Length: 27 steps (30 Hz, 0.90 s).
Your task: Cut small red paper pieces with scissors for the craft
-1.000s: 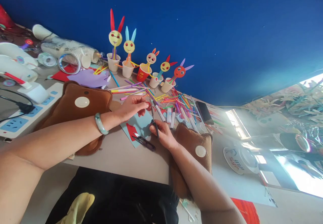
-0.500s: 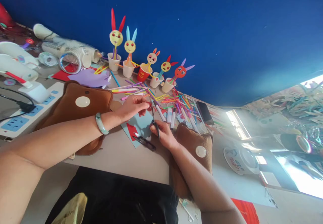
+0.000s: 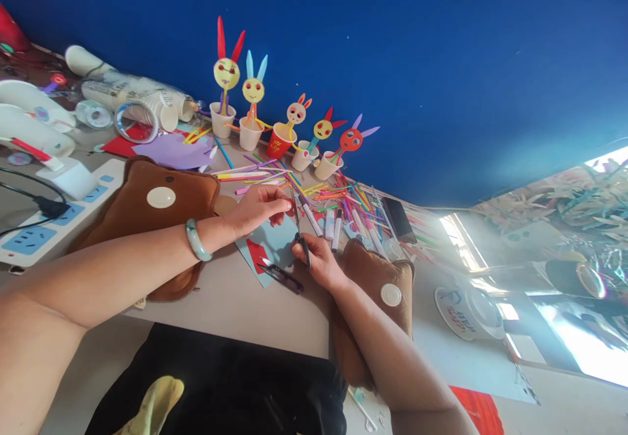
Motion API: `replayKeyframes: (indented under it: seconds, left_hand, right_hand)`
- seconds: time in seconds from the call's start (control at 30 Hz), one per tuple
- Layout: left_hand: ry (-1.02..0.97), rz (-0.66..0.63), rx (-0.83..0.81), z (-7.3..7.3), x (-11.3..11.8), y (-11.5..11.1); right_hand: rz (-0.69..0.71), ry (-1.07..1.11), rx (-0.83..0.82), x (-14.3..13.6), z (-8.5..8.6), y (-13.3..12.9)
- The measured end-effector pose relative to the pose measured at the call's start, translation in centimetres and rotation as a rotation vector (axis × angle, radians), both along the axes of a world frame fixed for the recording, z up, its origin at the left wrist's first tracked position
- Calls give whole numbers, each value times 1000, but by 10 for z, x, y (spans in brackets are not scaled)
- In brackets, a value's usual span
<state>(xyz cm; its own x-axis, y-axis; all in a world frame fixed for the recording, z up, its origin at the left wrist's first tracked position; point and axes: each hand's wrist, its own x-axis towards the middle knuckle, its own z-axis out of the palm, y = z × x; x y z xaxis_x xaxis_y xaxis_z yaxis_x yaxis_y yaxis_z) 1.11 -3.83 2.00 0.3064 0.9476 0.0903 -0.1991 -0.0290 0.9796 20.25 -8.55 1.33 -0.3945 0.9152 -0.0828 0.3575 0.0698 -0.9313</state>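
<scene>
My right hand (image 3: pixel 318 261) is closed round the black handles of a pair of scissors (image 3: pixel 303 245), whose blades point up and away. Close to the blade tips, my left hand (image 3: pixel 262 209) has its thumb and fingers pinched together; what they hold is too small to make out. Beneath both hands lies a light blue sheet (image 3: pixel 275 242) with a red scrap (image 3: pixel 256 254) on it. Black thread snips (image 3: pixel 282 276) rest on the table at the sheet's near edge.
Several paper cups (image 3: pixel 251 135) with rabbit-faced figures stand along the blue wall. Coloured sticks and markers (image 3: pixel 338 226) are scattered before them. Brown cushions (image 3: pixel 132 206) flank my arms. A power strip (image 3: pixel 39 232) lies at the left, a bowl (image 3: pixel 468 314) at the right.
Both hands and the scissors look almost unchanged. At the bottom, the pale yellow shape over the black cloth has shifted slightly to the right.
</scene>
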Motion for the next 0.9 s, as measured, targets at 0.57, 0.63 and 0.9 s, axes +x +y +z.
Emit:
replayKeyframes:
  seconds: [0.57, 0.63, 0.9]
  left_hand:
    - [18, -36, -62, 2, 2, -1]
    - [63, -85, -84, 1, 3, -1]
    - [190, -266, -162, -11, 7, -3]
  right_hand:
    - [-163, 24, 72, 1, -6, 1]
    - [-253, 61, 112, 2, -7, 1]
    - [-370, 167, 104, 1, -9, 3]
